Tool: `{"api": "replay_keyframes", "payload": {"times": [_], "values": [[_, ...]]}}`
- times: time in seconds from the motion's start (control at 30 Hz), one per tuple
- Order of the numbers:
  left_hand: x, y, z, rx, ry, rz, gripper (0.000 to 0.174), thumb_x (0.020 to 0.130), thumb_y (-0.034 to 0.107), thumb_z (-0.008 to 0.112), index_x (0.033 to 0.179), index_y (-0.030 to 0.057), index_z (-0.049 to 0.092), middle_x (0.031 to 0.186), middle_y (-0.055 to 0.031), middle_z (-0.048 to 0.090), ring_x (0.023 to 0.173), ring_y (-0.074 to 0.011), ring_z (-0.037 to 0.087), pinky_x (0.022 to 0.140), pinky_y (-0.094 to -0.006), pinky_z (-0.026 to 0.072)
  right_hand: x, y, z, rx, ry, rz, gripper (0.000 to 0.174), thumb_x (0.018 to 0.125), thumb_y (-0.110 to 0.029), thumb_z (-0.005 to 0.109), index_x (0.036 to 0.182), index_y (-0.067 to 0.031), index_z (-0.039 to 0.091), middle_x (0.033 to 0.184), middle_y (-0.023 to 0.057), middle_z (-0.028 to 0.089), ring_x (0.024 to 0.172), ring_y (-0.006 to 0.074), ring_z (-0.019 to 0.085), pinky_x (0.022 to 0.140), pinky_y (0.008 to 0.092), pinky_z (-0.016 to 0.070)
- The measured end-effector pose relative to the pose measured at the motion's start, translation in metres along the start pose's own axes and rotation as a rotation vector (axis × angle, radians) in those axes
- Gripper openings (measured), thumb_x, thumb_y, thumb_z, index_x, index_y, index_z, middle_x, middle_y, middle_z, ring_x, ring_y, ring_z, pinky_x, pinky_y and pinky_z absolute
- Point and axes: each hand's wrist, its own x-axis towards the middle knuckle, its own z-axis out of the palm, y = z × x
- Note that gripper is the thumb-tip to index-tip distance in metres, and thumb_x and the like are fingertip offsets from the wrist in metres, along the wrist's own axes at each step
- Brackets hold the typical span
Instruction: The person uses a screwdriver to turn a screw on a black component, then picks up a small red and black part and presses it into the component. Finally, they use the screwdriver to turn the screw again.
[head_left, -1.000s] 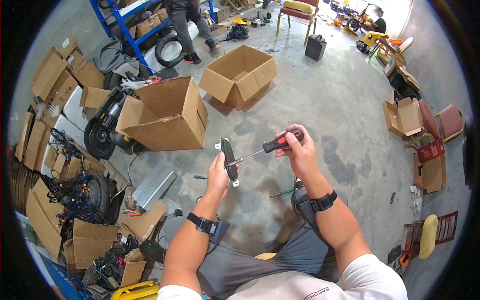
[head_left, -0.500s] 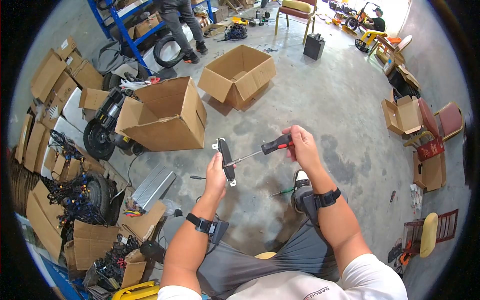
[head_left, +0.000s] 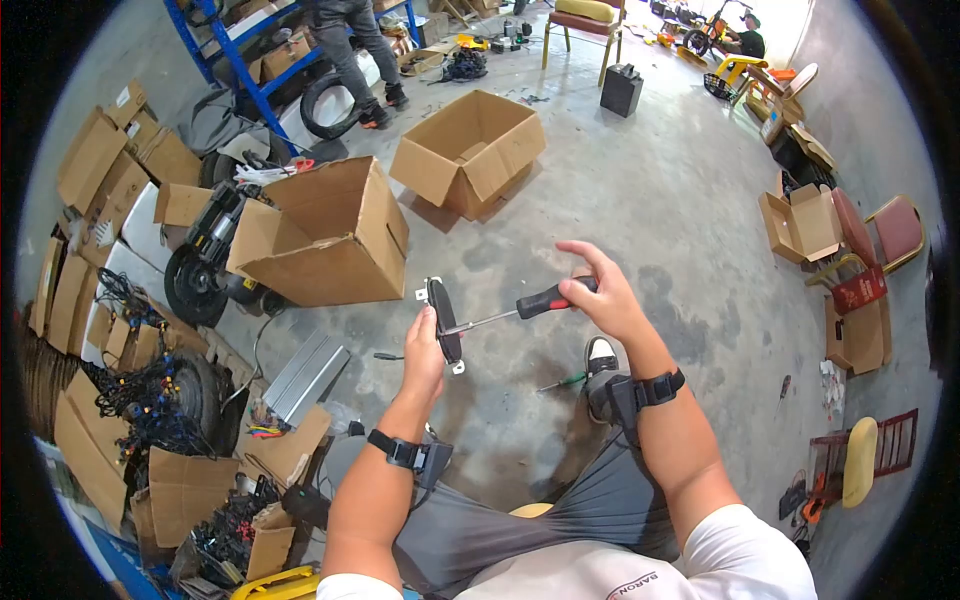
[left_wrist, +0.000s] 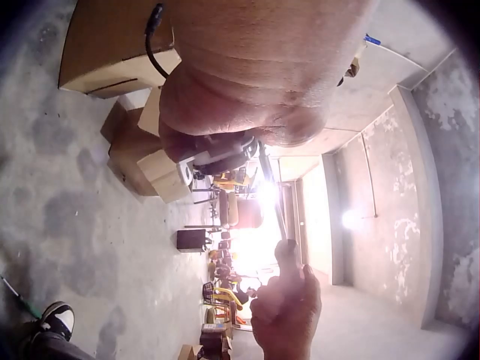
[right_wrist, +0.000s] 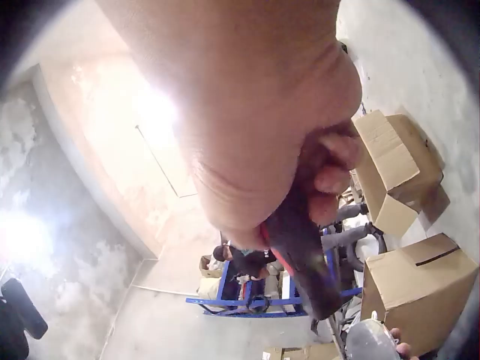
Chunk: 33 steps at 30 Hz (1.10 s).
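My left hand [head_left: 423, 362] grips a flat black oval part [head_left: 445, 322] with pale metal tabs at its ends. A short cable with a plug [head_left: 388, 357] sticks out to the left of that hand. My right hand [head_left: 612, 300] holds a black-and-red screwdriver [head_left: 543, 302] by the end of its handle, index finger lifted off. The shaft points left, its tip right at the oval part's face. In the right wrist view, fingers curl round the screwdriver handle [right_wrist: 304, 262], with the part's greyish face [right_wrist: 371, 341] below. My left palm hides most of the part in the left wrist view.
Two open cardboard boxes [head_left: 325, 255] [head_left: 470, 150] stand ahead on the floor. A finned silver case [head_left: 308, 378] and tangled wiring [head_left: 150, 410] lie at left. Another screwdriver with a green handle [head_left: 572, 380] is near my shoe [head_left: 600, 358]. A person's legs [head_left: 355, 50] show by the blue shelf [head_left: 245, 70].
My right hand has shifted its grip on the screwdriver handle, the index finger now raised away from it. The left hand still holds the oval part. The person by the shelf has shifted slightly.
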Motion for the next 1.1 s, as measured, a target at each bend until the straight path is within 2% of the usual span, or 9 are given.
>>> {"api": "replay_keyframes", "payload": {"times": [0.03, 0.17, 0.23, 0.43, 0.57, 0.77, 0.87, 1.03, 1.1], "values": [[0.0, 0.0, 0.0, 0.0, -0.001, 0.001, 0.039, 0.104, 0.034, 0.04, 0.12, 0.0022, 0.056, 0.095, -0.0065, 0.064, 0.079, -0.0165, 0.064, 0.07, -0.0294, 0.0505, -0.001, 0.0, -0.001, -0.014, -0.009, -0.193, 0.047, 0.089, -0.022, 0.061, 0.13, -0.0022, 0.051, 0.084, 0.0014, 0.058, 0.072, 0.0077, 0.053, 0.062, 0.0234, 0.0441], [0.0, 0.0, -0.001, -0.002, -0.018, -0.001, 0.04, 0.104, 0.034, 0.041, 0.122, 0.0027, 0.056, 0.095, -0.0064, 0.064, 0.079, -0.017, 0.064, 0.069, -0.0298, 0.0505, 0.0, -0.002, -0.003, 0.082, -0.052, -0.184, 0.047, 0.089, -0.021, 0.062, 0.13, -0.0018, 0.05, 0.089, 0.0027, 0.06, 0.068, 0.0079, 0.054, 0.059, 0.0217, 0.0444], [0.0, 0.0, -0.002, 0.001, -0.02, -0.006, 0.039, 0.104, 0.034, 0.041, 0.122, 0.003, 0.057, 0.095, -0.0064, 0.064, 0.079, -0.0171, 0.065, 0.069, -0.03, 0.0505, 0.002, -0.004, -0.01, 0.191, -0.184, 0.2, 0.051, 0.085, -0.016, 0.065, 0.131, -0.0024, 0.049, 0.094, 0.0033, 0.059, 0.072, 0.0074, 0.054, 0.06, 0.0214, 0.0435], [0.001, -0.001, -0.003, -0.005, -0.029, 0.014, 0.038, 0.104, 0.034, 0.041, 0.119, 0.004, 0.058, 0.095, -0.006, 0.064, 0.079, -0.017, 0.065, 0.069, -0.0299, 0.0506, -0.002, -0.008, 0.006, 0.293, -0.014, -0.078, 0.037, 0.087, -0.022, 0.065, 0.116, -0.0009, 0.059, 0.07, -0.0015, 0.057, 0.061, 0.0056, 0.046, 0.054, 0.0216, 0.0366], [0.0, -0.005, 0.0, 0.006, -0.043, -0.014, 0.036, 0.104, 0.034, 0.042, 0.12, 0.0046, 0.057, 0.094, -0.005, 0.063, 0.08, -0.0172, 0.065, 0.068, -0.0298, 0.0514, 0.001, 0.003, 0.002, 0.28, -0.105, 0.096, 0.028, 0.089, -0.02, 0.065, 0.11, -0.0011, 0.062, 0.087, 0.0026, 0.06, 0.064, 0.0078, 0.051, 0.057, 0.0234, 0.0428], [-0.003, -0.005, 0.003, 0.01, -0.125, -0.048, 0.031, 0.104, 0.03, 0.044, 0.12, 0.0067, 0.055, 0.094, -0.0042, 0.063, 0.085, -0.0176, 0.067, 0.07, -0.0304, 0.054, 0.012, 0.02, 0.02, 0.691, 0.445, -0.095, 0.019, 0.089, -0.021, 0.064, 0.096, -0.0034, 0.06, 0.085, 0.0016, 0.059, 0.063, 0.0094, 0.052, 0.059, 0.0264, 0.0449], [-0.004, -0.006, 0.009, -0.001, -0.18, -0.036, 0.027, 0.103, 0.027, 0.045, 0.121, 0.0072, 0.052, 0.099, -0.0038, 0.062, 0.089, -0.0177, 0.066, 0.074, -0.0317, 0.0553, 0.008, 0.021, 0.028, 0.315, 0.118, 0.084, 0.015, 0.087, -0.016, 0.065, 0.094, -0.0056, 0.058, 0.082, 0.0032, 0.059, 0.06, 0.0105, 0.055, 0.053, 0.026, 0.0453], [-0.006, -0.009, 0.015, 0.028, -0.183, -0.018, 0.028, 0.103, 0.025, 0.047, 0.124, 0.0072, 0.048, 0.105, -0.0045, 0.061, 0.094, -0.017, 0.065, 0.078, -0.0337, 0.0561, -0.007, 0.017, 0.077, -0.13, -0.149, 0.328, 0.051, 0.075, -0.035, 0.082, 0.107, 0.0012, 0.065, 0.074, 0.004, 0.061, 0.055, 0.0097, 0.054, 0.048, 0.0262, 0.0443], [-0.007, -0.01, 0.017, 0.015, -0.173, 0.027, 0.031, 0.102, 0.026, 0.049, 0.125, 0.0046, 0.049, 0.107, -0.0061, 0.061, 0.095, -0.0162, 0.064, 0.079, -0.0323, 0.0552, -0.008, 0.014, 0.086, -0.21, -0.244, 0.337, 0.057, 0.069, -0.042, 0.083, 0.101, 0.002, 0.069, 0.077, 0.0123, 0.067, 0.065, 0.0175, 0.063, 0.062, 0.0332, 0.0511]]}}
